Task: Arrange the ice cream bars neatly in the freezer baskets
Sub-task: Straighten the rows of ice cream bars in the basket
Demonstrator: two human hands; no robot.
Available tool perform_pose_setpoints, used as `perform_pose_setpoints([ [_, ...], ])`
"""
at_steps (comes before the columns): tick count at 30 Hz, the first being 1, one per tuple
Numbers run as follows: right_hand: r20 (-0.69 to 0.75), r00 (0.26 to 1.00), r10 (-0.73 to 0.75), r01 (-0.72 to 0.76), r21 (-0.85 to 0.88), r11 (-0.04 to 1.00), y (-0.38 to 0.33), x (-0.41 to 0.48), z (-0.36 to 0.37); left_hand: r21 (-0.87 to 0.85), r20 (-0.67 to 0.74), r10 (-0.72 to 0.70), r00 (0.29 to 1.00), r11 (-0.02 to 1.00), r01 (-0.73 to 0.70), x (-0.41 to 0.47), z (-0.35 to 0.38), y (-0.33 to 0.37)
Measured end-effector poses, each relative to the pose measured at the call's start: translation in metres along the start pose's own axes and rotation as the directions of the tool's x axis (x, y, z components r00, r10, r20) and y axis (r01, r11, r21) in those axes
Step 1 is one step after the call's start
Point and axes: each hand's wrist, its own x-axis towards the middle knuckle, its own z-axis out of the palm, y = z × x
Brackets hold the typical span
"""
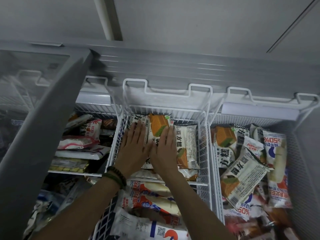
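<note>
Head view. Both forearms enter from the bottom of the frame and converge at centre, reaching into the middle basket (204, 135), a white wire one hung on the freezer's rear rim. The left hand (133, 149) lies palm down, fingers straight and together, flat on the wrapped bars; it grips nothing. Dark bead bracelets (115, 175) circle its wrist. The right hand (164, 153) lies likewise flat and extended, just beside the left, thumbs nearly touching, pressing rather than grasping.

Between and under the fingertips lies the top ice cream bar (158, 125), its wrapper showing an orange wafer over a green layer. Its long axis runs up-and-down the frame, tilted slightly. A second bar (187, 148) lies alongside, right of centre, parallel, printed back up.

The right basket (294, 153) holds a disordered heap of bars at mixed angles. At left of centre, other packets (81, 142) are stacked flat. The grey sliding lid (43, 127) crosses the left of the frame.
</note>
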Motion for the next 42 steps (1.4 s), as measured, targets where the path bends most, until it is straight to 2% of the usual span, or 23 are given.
perform_pose_setpoints([
  [3, -0.054, 0.994, -0.094, 0.087, -0.107, 0.990, 0.003, -0.001, -0.001, 0.023, -0.029, -0.031, 0.999, 0.999, 0.031, 0.002, 0.001, 0.002],
  [6, 0.010, 0.992, -0.122, 0.121, -0.252, 0.960, 0.010, 0.000, -0.002, 0.026, 0.003, -0.041, 0.999, 0.999, 0.041, 0.004, 0.002, 0.002],
  [10, 0.090, 0.989, -0.113, 0.125, -0.137, 0.983, 0.008, 0.003, -0.014, -0.041, 0.013, -0.043, 0.999, 0.998, 0.043, 0.005, -0.002, 0.002],
  [12, -0.030, 1.000, -0.007, 0.003, -0.112, 0.994, 0.013, 0.002, -0.021, -0.092, -0.054, -0.021, 0.998, 0.996, 0.016, 0.003, -0.006, 0.004],
  [13, -0.086, 0.991, 0.100, -0.108, -0.099, 0.989, 0.018, 0.000, -0.025, -0.106, -0.074, 0.002, 0.997, 0.994, -0.010, 0.001, -0.008, 0.006],
  [15, -0.069, 0.945, 0.320, -0.323, -0.047, 0.945, 0.028, -0.005, -0.031, -0.076, -0.039, 0.093, 0.995, 0.992, -0.096, -0.001, -0.009, 0.010],
  [16, -0.020, 0.933, 0.359, -0.359, -0.038, 0.932, 0.034, -0.008, -0.032, -0.037, 0.002, 0.153, 0.988, 0.988, -0.153, -0.002, -0.009, 0.012],
  [19, 0.053, 0.962, 0.268, -0.264, -0.075, 0.962, 0.046, -0.012, -0.027, 0.060, 0.087, 0.243, 0.966, 0.967, -0.249, -0.003, -0.002, 0.014],
  [23, 0.047, 0.975, 0.219, -0.215, -0.069, 0.974, 0.052, 0.006, -0.027, 0.091, 0.105, 0.220, 0.970, 0.969, -0.230, -0.003, 0.002, 0.015],
  [28, 0.063, 0.987, 0.151, -0.149, -0.042, 0.988, 0.054, 0.008, -0.038, 0.008, 0.126, 0.235, 0.964, 0.971, -0.238, -0.006, -0.007, 0.019],
  [30, -0.021, 0.997, 0.080, -0.081, -0.069, 0.994, 0.047, -0.004, -0.048, -0.104, 0.071, 0.231, 0.970, 0.969, -0.224, -0.013, -0.015, 0.024],
  [32, -0.185, 0.982, -0.049, 0.049, -0.004, 0.999, 0.038, -0.024, -0.060, -0.203, -0.059, 0.218, 0.974, 0.953, -0.225, -0.023, -0.025, 0.030],
  [34, -0.349, 0.916, -0.200, 0.253, 0.113, 0.961, 0.025, -0.053, -0.077, -0.212, -0.233, 0.292, 0.928, 0.916, -0.341, -0.039, -0.036, 0.035],
  [35, -0.371, 0.889, -0.270, 0.336, 0.125, 0.934, 0.022, -0.069, -0.083, -0.223, -0.270, 0.331, 0.904, 0.892, -0.393, -0.048, -0.039, 0.037],
  [37, -0.261, 0.893, -0.366, 0.409, 0.133, 0.903, 0.020, -0.102, -0.090, -0.232, -0.240, 0.381, 0.893, 0.871, -0.434, -0.070, -0.044, 0.039],
  [38, -0.121, 0.924, -0.363, 0.380, 0.162, 0.911, 0.023, -0.117, -0.089, -0.222, -0.194, 0.398, 0.896, 0.872, -0.436, -0.081, -0.043, 0.037],
  [40, 0.231, 0.929, -0.288, 0.254, 0.166, 0.953, 0.033, -0.142, -0.082, -0.176, -0.067, 0.407, 0.911, 0.894, -0.412, -0.106, -0.034, 0.031],
  [42, 0.462, 0.868, -0.183, 0.201, 0.010, 0.980, 0.049, -0.158, -0.072, -0.237, 0.097, 0.395, 0.913, 0.901, -0.364, -0.128, -0.025, 0.023],
])
